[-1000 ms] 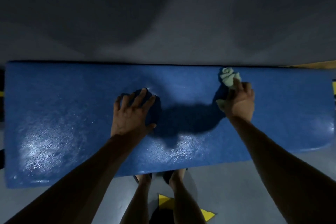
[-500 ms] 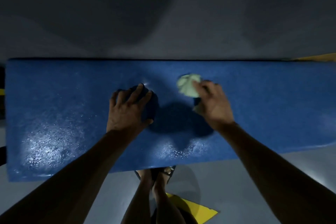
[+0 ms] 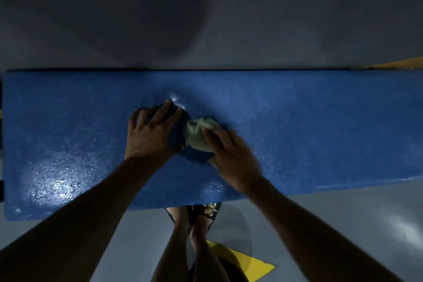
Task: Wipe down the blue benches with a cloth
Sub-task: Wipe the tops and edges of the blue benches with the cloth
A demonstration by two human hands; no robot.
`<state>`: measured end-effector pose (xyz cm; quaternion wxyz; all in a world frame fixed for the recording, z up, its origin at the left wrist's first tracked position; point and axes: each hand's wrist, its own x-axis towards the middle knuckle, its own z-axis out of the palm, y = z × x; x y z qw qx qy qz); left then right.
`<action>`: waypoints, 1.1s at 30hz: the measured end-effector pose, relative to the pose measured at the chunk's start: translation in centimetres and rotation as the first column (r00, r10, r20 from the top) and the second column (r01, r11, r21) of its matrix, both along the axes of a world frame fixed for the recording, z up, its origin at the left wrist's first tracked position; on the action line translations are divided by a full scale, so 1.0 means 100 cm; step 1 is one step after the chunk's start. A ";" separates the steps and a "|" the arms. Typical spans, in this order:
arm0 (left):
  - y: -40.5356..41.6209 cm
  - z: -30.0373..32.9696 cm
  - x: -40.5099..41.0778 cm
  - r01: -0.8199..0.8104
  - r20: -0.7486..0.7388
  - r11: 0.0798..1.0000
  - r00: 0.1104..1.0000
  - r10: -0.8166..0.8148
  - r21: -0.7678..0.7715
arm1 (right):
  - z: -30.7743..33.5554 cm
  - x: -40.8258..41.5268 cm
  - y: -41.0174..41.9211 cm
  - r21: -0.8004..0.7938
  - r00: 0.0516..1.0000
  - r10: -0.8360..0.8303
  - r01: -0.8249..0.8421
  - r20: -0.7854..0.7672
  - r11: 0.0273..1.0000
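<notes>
So there's one blue surface [image 3: 320, 126] running edge to edge, shiny wet patches at its 8 o'clock end. Two hands on it: the left hand [image 3: 150, 135] lies flat near the middle, fingers spread, grip open with nothing in it. Just beside it at 3 o'clock sits one pale green cloth [image 3: 196, 133], bunched up, with the right hand [image 3: 231, 158] pressing on it, fingers curled around its near side. Two legs [image 3: 194, 247] on the grey floor [image 3: 343, 224] below, plus one yellow marking [image 3: 249, 265].
</notes>
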<state>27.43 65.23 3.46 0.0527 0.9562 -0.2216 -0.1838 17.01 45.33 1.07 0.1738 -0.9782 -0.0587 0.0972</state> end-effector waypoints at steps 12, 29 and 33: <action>-0.002 -0.005 -0.006 0.008 0.005 0.999 1.000 -0.008 0.050 | -0.002 -0.032 -0.024 -0.124 0.558 -0.829 0.825 0.019 0.552; 0.041 0.019 -0.057 0.037 -0.031 0.998 0.999 -0.035 0.042 | 0.012 -0.093 -0.076 -0.141 0.672 -0.738 0.727 -0.059 0.672; 0.045 0.016 -0.070 0.020 -0.064 0.996 0.998 -0.015 0.090 | 0.010 -0.082 0.025 -0.055 0.728 -0.683 0.680 -0.069 0.731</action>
